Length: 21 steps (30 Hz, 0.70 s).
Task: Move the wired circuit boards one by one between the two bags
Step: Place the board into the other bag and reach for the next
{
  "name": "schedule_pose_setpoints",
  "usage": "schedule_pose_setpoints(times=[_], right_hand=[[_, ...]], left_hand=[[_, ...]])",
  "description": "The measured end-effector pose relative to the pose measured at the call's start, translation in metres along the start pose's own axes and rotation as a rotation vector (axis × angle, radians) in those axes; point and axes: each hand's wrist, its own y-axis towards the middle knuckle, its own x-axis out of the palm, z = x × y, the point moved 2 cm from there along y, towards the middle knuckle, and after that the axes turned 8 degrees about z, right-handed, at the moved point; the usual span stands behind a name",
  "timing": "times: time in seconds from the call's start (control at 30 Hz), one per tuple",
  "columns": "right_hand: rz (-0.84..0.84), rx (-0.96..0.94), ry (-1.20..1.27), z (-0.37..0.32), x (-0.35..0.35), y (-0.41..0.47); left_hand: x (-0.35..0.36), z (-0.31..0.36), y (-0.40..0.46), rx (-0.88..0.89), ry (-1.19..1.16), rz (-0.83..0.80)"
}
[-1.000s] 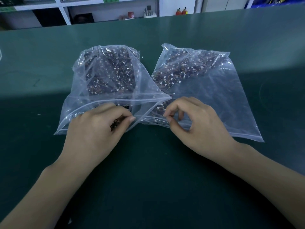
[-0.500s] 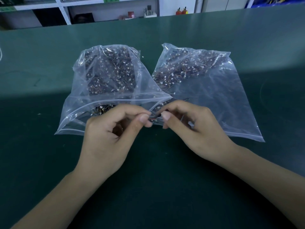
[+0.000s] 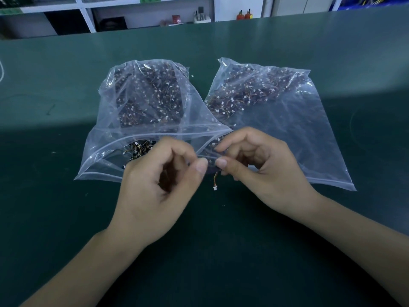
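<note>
Two clear zip bags lie side by side on the green table, both holding several small dark circuit boards with thin wires and white plugs. The left bag (image 3: 141, 100) has its mouth open toward me; the right bag (image 3: 294, 120) lies flatter. In front of the two mouths, my left hand (image 3: 159, 187) and my right hand (image 3: 265, 165) pinch one small dark board (image 3: 211, 169) between thumbs and forefingers. Its orange-and-yellow wire with a white plug (image 3: 214, 185) dangles below the fingers. Most of that board is hidden by my fingertips.
The green table (image 3: 221, 251) stretches wide around the bags. Beyond its far edge stand white shelves (image 3: 88, 21) with small items. A white cord (image 3: 1, 72) shows at the far left edge.
My left hand came out of the left bag's mouth and moved right to meet my right hand. Both hands now hold one board just in front of the bags, its wire hanging free.
</note>
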Motion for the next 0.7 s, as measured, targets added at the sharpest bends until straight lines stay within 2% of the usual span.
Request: schedule_pose_setpoints(times=[0.07, 0.2, 0.5, 0.7], right_hand=[[0.009, -0.020, 0.019, -0.0011, 0.0007, 0.0000], [0.019, -0.038, 0.040, -0.0021, 0.0014, -0.0006], [0.026, -0.015, 0.069, -0.0048, 0.0011, -0.0001], [0.083, -0.075, 0.033, -0.0076, 0.0002, -0.0030]], left_hand=[[-0.0008, -0.0033, 0.0011, -0.027, 0.048, -0.039], [0.0053, -0.0076, -0.0012, 0.030, 0.170, -0.141], [0.0003, -0.0080, 0.0021, 0.136, 0.168, 0.014], [0.0002, -0.0006, 0.0024, 0.148, 0.057, 0.072]])
